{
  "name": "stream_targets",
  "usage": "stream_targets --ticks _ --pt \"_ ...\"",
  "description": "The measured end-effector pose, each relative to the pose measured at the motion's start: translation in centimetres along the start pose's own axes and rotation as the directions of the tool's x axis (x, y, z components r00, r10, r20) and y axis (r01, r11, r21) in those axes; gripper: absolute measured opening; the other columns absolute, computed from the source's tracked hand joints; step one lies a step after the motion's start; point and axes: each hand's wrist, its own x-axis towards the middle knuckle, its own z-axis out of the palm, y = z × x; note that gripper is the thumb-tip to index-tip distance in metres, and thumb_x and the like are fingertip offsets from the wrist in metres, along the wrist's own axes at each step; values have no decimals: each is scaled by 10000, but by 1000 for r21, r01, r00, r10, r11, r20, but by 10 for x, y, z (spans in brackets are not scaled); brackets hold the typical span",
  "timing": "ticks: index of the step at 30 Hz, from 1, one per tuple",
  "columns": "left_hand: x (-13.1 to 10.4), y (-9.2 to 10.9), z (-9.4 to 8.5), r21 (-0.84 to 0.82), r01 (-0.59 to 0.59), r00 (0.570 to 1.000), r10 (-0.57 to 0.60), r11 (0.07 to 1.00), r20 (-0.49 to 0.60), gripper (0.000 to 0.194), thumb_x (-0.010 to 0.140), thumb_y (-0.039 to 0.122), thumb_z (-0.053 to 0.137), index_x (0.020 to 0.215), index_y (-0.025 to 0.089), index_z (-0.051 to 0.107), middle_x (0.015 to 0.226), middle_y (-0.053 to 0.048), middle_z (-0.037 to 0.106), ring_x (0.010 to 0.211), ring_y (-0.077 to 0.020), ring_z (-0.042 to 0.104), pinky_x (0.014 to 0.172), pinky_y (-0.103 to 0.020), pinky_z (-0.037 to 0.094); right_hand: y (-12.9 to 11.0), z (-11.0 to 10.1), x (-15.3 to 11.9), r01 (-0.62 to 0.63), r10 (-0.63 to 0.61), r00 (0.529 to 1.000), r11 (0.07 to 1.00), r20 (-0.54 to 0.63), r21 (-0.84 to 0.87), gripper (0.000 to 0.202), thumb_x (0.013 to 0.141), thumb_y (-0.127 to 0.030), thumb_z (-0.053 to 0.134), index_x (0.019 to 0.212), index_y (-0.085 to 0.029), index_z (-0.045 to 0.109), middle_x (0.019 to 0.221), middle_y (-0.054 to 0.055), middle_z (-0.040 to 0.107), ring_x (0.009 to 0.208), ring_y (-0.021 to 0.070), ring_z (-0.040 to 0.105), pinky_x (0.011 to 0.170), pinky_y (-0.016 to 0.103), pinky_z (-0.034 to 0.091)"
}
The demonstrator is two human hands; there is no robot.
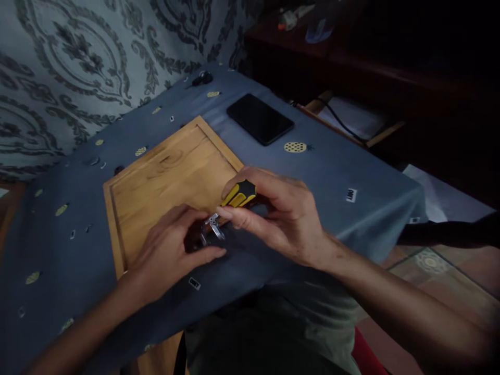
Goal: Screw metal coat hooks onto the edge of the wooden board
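Observation:
Between the thumb and fingers of my right hand (283, 221) is a screwdriver (240, 194) with a yellow and black handle. Its handle end tilts up to the right, and its shaft is mostly hidden. My left hand (172, 245) grips a small shiny metal piece (213, 229) with a clear or glassy part beneath; its exact kind I cannot make out. The screwdriver's lower end points toward this metal piece, though whether they touch is unclear. Both hands are over the near right edge of a wooden board (156, 179).
A black phone (260, 119) lies beyond the board on the blue pineapple-print tablecloth (324, 187). A dark small object (202, 78) rests at the far corner. At the right stands dark furniture with an open drawer (351, 117). A patterned curtain (89, 67) hangs behind.

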Motion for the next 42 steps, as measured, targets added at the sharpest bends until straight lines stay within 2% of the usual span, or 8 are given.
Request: stream_targets --ticks 4,7,12,21,29,32,38,42 --pt "-8 0 13 253 -52 997 65 966 -43 381 837 439 779 1150 242 688 1107 -75 715 1056 -329 640 913 -508 495 -2 1 -1 -63 63 998 998 13 4 232 931 -386 732 874 -178 646 754 -3 639 633 119 577 568 265 472" --pt "-10 0 19 326 -55 990 94 944 -104 353 833 417 794 1122 235 704 1127 -84 724 1052 -333 637 907 -512 487 -3 2 -2 -122 122 992 992 15 26 232 905 -374 765 881 -173 651 802 10 655 625 117 581 563 266 481" --pt "-11 0 25 376 -41 984 103 926 -147 312 853 399 787 1099 219 720 1129 -85 731 1046 -330 636 898 -495 486 -3 4 -1 -100 100 995 995 14 14 192 888 -326 789 893 -185 658 764 -3 638 633 132 587 579 277 473" --pt "-8 0 29 358 -24 979 95 934 -183 276 817 367 825 1008 196 723 1016 -75 725 1009 -342 655 843 -487 492 -7 4 -2 -169 168 985 986 42 14 155 881 -285 791 894 -207 658 786 -2 617 671 147 602 588 277 505" --pt "-7 1 29 310 16 987 34 951 -155 258 825 336 818 1012 202 700 1018 -61 702 996 -315 651 836 -466 488 -12 6 -1 -188 190 981 982 47 -27 131 862 -217 803 891 -239 677 804 -8 621 663 149 603 589 291 513" --pt "-6 0 29 272 8 991 30 962 -132 277 811 333 833 1015 200 699 1033 -63 698 1027 -314 636 854 -463 479 -12 6 -1 -194 196 979 980 53 -30 144 854 -192 807 923 -249 693 819 -12 622 685 151 617 596 291 515" --pt "-2 -4 30 164 10 987 17 986 -162 239 782 319 843 922 194 695 1007 -60 671 1033 -304 609 847 -444 463 -16 6 -1 -200 201 978 979 49 -40 128 866 -175 793 927 -246 706 850 -16 657 706 139 642 618 282 525" --pt "1 -2 27 133 39 993 -23 990 -119 250 758 317 853 893 190 685 999 -58 666 1042 -299 605 847 -433 453 -18 9 0 -228 231 972 972 36 -60 106 871 -198 791 917 -236 703 845 -11 658 703 141 650 605 282 529"
